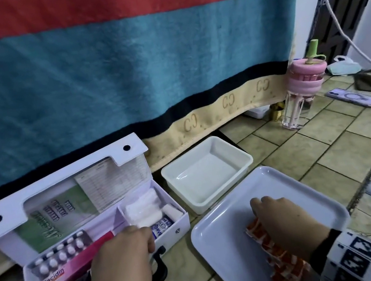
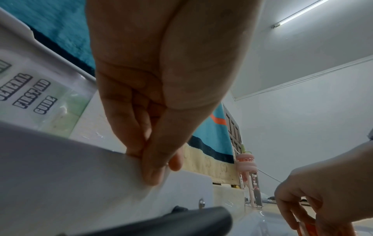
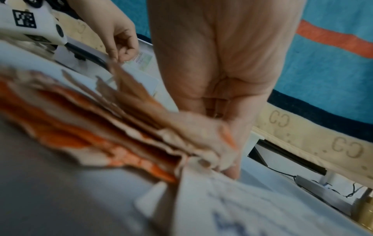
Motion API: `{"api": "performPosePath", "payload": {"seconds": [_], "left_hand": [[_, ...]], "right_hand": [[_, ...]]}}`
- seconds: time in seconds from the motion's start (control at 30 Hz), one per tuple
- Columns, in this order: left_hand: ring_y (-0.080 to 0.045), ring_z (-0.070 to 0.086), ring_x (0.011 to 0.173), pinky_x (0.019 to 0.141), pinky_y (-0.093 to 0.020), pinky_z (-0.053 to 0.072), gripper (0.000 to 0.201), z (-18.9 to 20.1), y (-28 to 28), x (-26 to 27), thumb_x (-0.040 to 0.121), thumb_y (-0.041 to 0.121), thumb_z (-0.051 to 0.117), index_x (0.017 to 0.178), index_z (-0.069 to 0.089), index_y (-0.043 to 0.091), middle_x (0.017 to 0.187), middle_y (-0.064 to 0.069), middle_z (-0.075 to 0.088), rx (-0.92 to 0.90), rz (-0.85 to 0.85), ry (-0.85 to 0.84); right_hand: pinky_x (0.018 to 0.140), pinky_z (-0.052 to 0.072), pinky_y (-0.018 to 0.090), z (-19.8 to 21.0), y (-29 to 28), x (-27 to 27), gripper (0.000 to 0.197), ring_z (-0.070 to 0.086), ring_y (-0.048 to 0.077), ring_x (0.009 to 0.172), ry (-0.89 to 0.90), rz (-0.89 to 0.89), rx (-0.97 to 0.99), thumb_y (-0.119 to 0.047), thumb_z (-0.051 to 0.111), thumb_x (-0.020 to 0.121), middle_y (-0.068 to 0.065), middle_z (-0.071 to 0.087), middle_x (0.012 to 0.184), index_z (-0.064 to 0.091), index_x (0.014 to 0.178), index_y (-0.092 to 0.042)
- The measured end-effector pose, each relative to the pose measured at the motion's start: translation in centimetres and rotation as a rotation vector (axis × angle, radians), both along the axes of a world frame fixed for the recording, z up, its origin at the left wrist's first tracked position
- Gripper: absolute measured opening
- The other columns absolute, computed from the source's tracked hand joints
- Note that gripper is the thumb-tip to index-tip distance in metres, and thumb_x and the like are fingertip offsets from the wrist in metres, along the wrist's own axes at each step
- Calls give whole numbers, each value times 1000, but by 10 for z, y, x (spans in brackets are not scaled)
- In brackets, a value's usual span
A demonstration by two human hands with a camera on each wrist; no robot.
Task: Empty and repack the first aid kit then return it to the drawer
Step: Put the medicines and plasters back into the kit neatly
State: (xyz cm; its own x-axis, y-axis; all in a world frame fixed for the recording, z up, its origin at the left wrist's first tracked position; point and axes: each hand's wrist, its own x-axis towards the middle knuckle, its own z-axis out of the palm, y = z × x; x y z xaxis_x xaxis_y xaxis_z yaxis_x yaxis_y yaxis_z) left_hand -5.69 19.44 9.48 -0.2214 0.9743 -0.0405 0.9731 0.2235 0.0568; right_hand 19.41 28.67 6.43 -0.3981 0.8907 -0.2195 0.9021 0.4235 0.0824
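My right hand (image 1: 289, 217) lies on a stack of orange-and-white packets (image 1: 278, 255) in the white tray (image 1: 226, 252), fingers bent down over the stack's far end. My left hand (image 1: 120, 270) hovers over the open first aid kit (image 1: 179, 225), fingers curled at its front wall; held or only touched, I cannot tell. Inside: Bacidin box (image 1: 62, 276), blister pack (image 1: 61, 255), gauze (image 1: 141, 207). Beyond, a white tub (image 1: 239, 155).
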Motion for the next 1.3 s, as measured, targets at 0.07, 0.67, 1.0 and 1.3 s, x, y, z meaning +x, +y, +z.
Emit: {"api": "performPosePath", "payload": {"seconds": [0.07,0.67,1.0,1.3], "left_hand": [[-10,64,81,66,-26,45,22,-1,0,-1,77,13,58,76,51,34,89,11,63,7,5,-21],[2,50,72,68,-15,41,32,-7,-52,-65,73,28,72,56,46,35,78,14,55,-3,150,-299],[4,59,74,70,-19,48,25,-16,-57,-72,70,27,72,56,52,32,66,18,63,77,288,-324],[-2,56,91,63,-17,36,27,-19,-56,-70,76,32,67,60,45,32,89,15,65,144,277,-265]], "right_hand": [[65,31,27,-4,0,0,23,57,26,97,24,-20,10,-16,36,95,3,53,105,45,116,-16],[59,36,8,51,17,-5,15,58,0,83,154,25,-77,-30,54,91,-11,68,92,56,79,-39],[51,50,20,94,20,-126,7,62,5,52,580,340,-434,-16,63,86,-4,72,67,64,79,-19],[73,47,24,84,42,-221,23,59,6,69,1325,299,-187,-8,62,88,-5,67,73,60,71,-23]]}}
